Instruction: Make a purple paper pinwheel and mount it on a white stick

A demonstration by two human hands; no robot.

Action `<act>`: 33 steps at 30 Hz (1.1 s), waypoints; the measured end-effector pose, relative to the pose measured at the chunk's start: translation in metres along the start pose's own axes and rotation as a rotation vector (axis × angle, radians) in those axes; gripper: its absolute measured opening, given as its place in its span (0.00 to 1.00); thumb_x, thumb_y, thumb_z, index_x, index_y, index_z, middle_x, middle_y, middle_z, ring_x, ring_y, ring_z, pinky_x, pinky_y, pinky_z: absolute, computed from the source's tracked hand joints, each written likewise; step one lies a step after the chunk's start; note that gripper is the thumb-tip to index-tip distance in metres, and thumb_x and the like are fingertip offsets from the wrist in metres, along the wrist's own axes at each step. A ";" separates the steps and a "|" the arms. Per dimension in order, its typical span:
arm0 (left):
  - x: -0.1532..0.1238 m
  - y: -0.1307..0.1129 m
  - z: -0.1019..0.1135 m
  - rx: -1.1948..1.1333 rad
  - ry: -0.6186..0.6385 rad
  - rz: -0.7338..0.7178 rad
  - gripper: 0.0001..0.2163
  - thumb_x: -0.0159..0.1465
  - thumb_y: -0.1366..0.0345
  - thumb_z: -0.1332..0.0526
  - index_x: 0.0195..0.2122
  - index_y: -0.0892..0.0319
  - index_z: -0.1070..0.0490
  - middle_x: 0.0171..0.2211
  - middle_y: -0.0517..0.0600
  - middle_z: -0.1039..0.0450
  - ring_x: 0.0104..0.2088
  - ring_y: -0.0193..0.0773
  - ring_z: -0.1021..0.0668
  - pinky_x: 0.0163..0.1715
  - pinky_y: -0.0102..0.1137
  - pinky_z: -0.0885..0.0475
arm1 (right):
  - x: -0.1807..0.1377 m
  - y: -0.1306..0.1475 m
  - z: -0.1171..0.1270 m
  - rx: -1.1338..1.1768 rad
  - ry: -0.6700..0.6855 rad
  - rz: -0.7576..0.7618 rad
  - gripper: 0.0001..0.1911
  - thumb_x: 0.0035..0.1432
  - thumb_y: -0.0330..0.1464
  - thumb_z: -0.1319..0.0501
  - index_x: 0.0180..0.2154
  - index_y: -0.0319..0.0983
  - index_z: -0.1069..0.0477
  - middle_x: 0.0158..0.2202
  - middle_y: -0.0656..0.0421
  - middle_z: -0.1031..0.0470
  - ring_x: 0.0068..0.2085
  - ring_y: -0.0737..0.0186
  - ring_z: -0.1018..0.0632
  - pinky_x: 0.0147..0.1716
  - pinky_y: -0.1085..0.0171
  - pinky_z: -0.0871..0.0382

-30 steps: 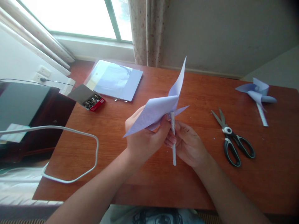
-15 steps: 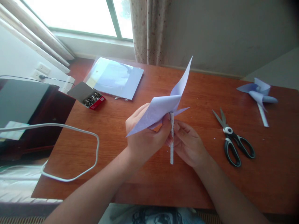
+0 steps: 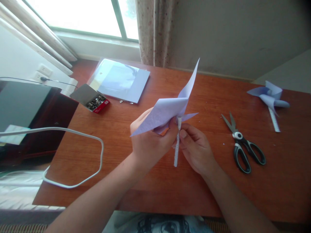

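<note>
A pale lilac paper pinwheel [image 3: 167, 109] is up in front of me, its blades pointing several ways, one of them tall and upright. Below its centre hangs a rolled paper stick [image 3: 177, 152], tilted a little with a slight bend where my fingers press. My left hand [image 3: 153, 139] is closed around the pinwheel's underside, thumb against the top of the stick; a blade hides some of its fingers. My right hand [image 3: 194, 145] pinches the stick just below, between thumb and forefinger.
Open black-handled scissors [image 3: 239, 139] lie to the right. Another paper pinwheel [image 3: 269, 97] rests at the far right. A red box of metal clips [image 3: 97, 103], a plastic folder with paper [image 3: 123, 81] and a white cable [image 3: 101, 152] are on the left of the wooden desk [image 3: 150, 194].
The stick's lower end has swung to the left and the stick now bends slightly at my fingers. My right thumb has shifted onto it. The pinwheel has barely moved.
</note>
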State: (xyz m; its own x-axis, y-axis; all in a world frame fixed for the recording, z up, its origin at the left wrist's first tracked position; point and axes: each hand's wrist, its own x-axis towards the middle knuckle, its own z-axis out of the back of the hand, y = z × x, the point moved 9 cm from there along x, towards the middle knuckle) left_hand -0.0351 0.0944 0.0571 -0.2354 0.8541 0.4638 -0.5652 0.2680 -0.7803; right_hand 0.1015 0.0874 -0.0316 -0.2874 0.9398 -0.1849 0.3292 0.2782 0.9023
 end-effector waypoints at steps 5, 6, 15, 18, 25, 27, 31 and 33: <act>-0.002 0.009 -0.004 -0.049 0.016 0.062 0.02 0.58 0.66 0.31 0.30 0.57 0.21 0.29 0.49 0.19 0.29 0.40 0.18 0.34 0.34 0.21 | 0.001 0.008 0.002 -0.120 -0.044 0.081 0.10 0.66 0.44 0.35 0.41 0.46 0.20 0.34 0.60 0.20 0.33 0.63 0.21 0.39 0.61 0.25; -0.003 0.012 -0.005 -0.079 0.027 0.086 0.02 0.58 0.66 0.31 0.30 0.58 0.21 0.29 0.49 0.18 0.29 0.41 0.18 0.35 0.34 0.21 | 0.000 0.013 0.004 -0.157 -0.066 0.110 0.09 0.65 0.43 0.34 0.40 0.47 0.20 0.34 0.60 0.20 0.34 0.63 0.21 0.39 0.62 0.24; -0.001 0.012 -0.013 -0.444 0.065 0.207 0.02 0.58 0.71 0.30 0.33 0.59 0.20 0.31 0.48 0.16 0.31 0.39 0.16 0.35 0.31 0.19 | -0.010 0.047 0.011 -0.529 -0.197 0.316 0.08 0.67 0.41 0.36 0.39 0.48 0.18 0.37 0.59 0.17 0.36 0.58 0.19 0.41 0.58 0.24; -0.001 0.012 -0.015 -0.490 0.096 0.233 0.03 0.59 0.71 0.31 0.34 0.58 0.21 0.32 0.49 0.16 0.32 0.40 0.16 0.36 0.32 0.18 | -0.012 0.049 0.011 -0.543 -0.214 0.335 0.08 0.67 0.40 0.36 0.40 0.48 0.19 0.36 0.59 0.17 0.35 0.58 0.20 0.40 0.58 0.24; -0.002 0.014 -0.015 -0.481 0.138 0.229 0.02 0.61 0.70 0.32 0.34 0.58 0.20 0.31 0.49 0.16 0.32 0.40 0.16 0.36 0.32 0.19 | -0.014 0.053 0.012 -0.589 -0.230 0.404 0.06 0.67 0.37 0.36 0.41 0.48 0.18 0.38 0.58 0.17 0.39 0.57 0.19 0.40 0.59 0.26; -0.002 0.013 -0.015 -0.459 0.149 0.214 0.02 0.62 0.69 0.32 0.34 0.58 0.19 0.31 0.49 0.16 0.31 0.40 0.17 0.36 0.32 0.19 | -0.014 0.056 0.011 -0.624 -0.225 0.422 0.07 0.67 0.37 0.36 0.41 0.47 0.18 0.37 0.58 0.17 0.38 0.57 0.19 0.39 0.59 0.26; -0.004 0.014 -0.014 -0.463 0.133 0.219 0.02 0.62 0.69 0.32 0.33 0.58 0.19 0.30 0.49 0.17 0.29 0.38 0.18 0.33 0.31 0.21 | -0.014 0.060 0.009 -0.678 -0.234 0.443 0.08 0.68 0.36 0.37 0.39 0.45 0.19 0.36 0.58 0.18 0.38 0.58 0.19 0.38 0.60 0.27; -0.004 0.015 -0.012 -0.469 0.110 0.228 0.02 0.61 0.70 0.31 0.32 0.58 0.20 0.28 0.48 0.18 0.28 0.37 0.19 0.31 0.30 0.22 | -0.014 0.062 0.009 -0.687 -0.234 0.446 0.07 0.68 0.36 0.37 0.39 0.45 0.19 0.36 0.58 0.18 0.38 0.59 0.19 0.39 0.61 0.28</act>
State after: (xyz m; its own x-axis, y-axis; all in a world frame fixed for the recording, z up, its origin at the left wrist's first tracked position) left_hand -0.0328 0.1005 0.0382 -0.2127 0.9487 0.2338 -0.0891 0.2194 -0.9715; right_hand 0.1337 0.0928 0.0234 -0.0419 0.9706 0.2370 -0.2734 -0.2393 0.9317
